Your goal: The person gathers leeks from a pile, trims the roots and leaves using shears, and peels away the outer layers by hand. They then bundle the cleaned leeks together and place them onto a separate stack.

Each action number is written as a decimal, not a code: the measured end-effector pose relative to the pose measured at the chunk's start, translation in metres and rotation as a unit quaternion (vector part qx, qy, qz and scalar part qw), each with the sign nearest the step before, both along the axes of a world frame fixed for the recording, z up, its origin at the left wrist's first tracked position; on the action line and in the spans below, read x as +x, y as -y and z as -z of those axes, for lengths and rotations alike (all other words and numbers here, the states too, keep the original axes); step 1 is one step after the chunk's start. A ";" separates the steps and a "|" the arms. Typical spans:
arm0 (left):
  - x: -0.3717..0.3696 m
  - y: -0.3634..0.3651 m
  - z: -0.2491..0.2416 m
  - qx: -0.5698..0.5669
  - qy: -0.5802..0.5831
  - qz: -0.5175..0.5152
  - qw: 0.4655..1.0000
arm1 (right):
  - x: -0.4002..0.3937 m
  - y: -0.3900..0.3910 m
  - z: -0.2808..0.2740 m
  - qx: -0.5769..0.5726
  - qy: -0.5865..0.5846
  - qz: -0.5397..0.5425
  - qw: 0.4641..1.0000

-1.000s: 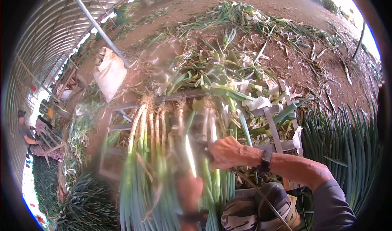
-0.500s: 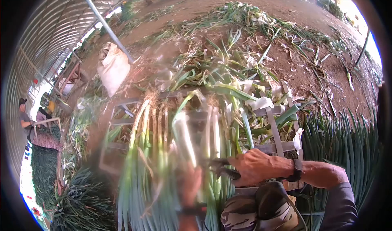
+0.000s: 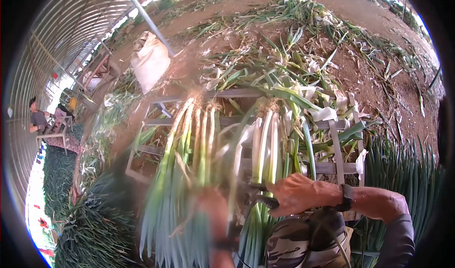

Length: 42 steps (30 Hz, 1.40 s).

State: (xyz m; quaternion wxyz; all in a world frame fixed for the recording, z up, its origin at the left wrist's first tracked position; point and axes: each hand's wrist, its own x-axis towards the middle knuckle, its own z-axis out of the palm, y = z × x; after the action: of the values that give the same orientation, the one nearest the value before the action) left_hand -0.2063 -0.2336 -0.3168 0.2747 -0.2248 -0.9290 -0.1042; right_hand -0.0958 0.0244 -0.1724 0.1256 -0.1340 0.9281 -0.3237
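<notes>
My right hand point(image 3: 298, 193) is closed around a dark hand tool point(image 3: 265, 201), whose front end points left over the stalks. My left hand point(image 3: 213, 213) is smeared by motion and its fingers do not show clearly; it is low over the green leaves of a bunch of long green onions point(image 3: 201, 145) with yellowish stems and roots at the far end. Just right of it lie cleaner, white-stemmed green onions point(image 3: 268, 145), their leaves passing under the tool. Between the two groups is a blurred pale strip point(image 3: 242, 142). The onions rest across a metal frame point(image 3: 227, 93).
Loose peelings and leaves cover the frame's right side and the soil behind. A large heap of green onions point(image 3: 403, 178) stands at right, another point(image 3: 95, 235) at lower left. A pale sack point(image 3: 150, 64) stands by a metal pole point(image 3: 147, 17). A person point(image 3: 40, 119) sits far left.
The view has shifted, so most things sit farther right. My left hand has moved left relative to the white-stemmed onions. The right hand keeps its grip on the dark tool.
</notes>
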 end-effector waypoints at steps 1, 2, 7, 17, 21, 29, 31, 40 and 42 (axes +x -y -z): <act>-0.011 0.011 0.013 -0.008 0.015 -0.027 0.999 | -0.003 0.006 -0.001 -0.008 -0.004 -0.005 1.000; -0.018 0.015 0.016 -0.016 0.030 -0.054 0.998 | -0.006 0.011 -0.002 -0.016 -0.007 -0.011 1.000; -0.035 0.007 0.015 -0.126 0.119 -0.060 0.983 | -0.019 0.026 0.030 -0.005 -0.007 -0.003 1.000; -0.012 -0.004 0.012 -0.002 0.255 -0.042 0.966 | -0.018 0.020 0.033 -0.004 -0.056 -0.009 0.998; -0.005 0.007 0.020 0.010 0.214 0.003 0.977 | -0.044 0.018 0.037 0.048 0.006 0.008 0.999; 0.023 0.013 0.015 0.038 0.198 0.044 0.979 | -0.075 0.016 0.054 0.061 -0.003 0.044 0.997; 0.030 0.018 0.016 0.046 0.201 0.058 0.977 | -0.080 0.016 0.062 0.071 -0.012 0.053 0.996; 0.066 0.021 0.012 0.065 0.276 0.079 0.956 | -0.056 0.011 0.012 0.063 0.055 0.012 0.996; 0.069 0.015 0.016 0.110 0.275 0.138 0.945 | -0.037 0.012 -0.006 0.033 0.027 0.006 0.999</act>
State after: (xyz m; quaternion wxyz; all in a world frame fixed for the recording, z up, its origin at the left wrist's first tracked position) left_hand -0.1378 -0.2487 -0.3330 0.0142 -0.2813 -0.9112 -0.3005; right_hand -0.1331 0.0122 -0.1661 0.1524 -0.1152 0.9355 -0.2971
